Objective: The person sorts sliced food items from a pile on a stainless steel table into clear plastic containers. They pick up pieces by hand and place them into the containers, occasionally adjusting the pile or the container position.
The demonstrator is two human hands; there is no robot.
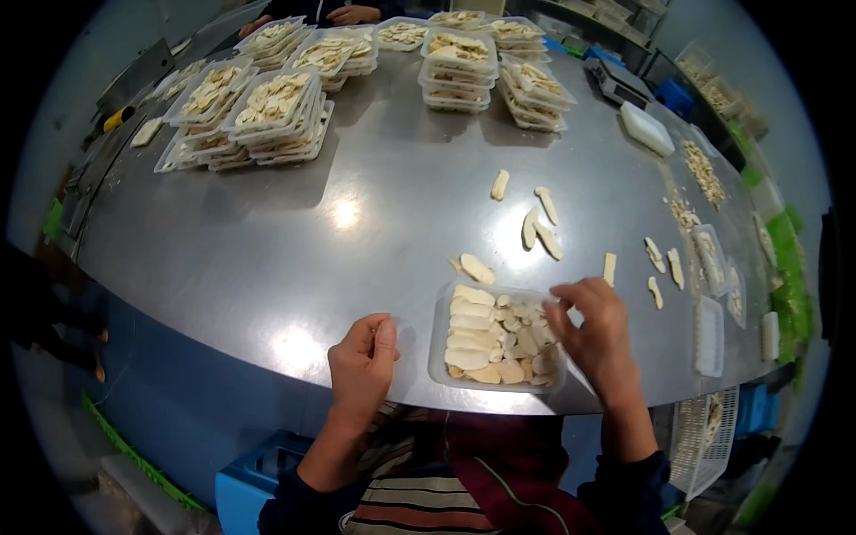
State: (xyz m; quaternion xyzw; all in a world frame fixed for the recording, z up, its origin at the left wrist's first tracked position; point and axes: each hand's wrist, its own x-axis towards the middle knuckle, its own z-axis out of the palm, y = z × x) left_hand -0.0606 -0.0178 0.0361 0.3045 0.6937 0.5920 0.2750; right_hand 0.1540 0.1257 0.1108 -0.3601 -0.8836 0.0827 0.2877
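A clear plastic tray point(438, 364) sits near the table's front edge. Along its left side, long pale slices point(469, 340), which look like dried mushroom, lie in a stacked row. Smaller, irregular pieces point(525, 338) fill the rest of it. My right hand point(595, 328) hovers over the tray's right rim, slightly blurred, thumb and fingers apart with nothing visible between them. To the left of the tray, my left hand point(364, 361) is curled, its thumb against the forefinger, and I see nothing in it. One loose slice point(477, 269) rests just behind the tray.
Loose slices point(543, 231) lie farther back on the steel table point(267, 241). Stacks of filled trays point(274, 110) stand at the back, where another person's hand point(354, 15) shows. To the right are a scale point(618, 83), an upturned-looking tray point(709, 334) and crumbs point(703, 174).
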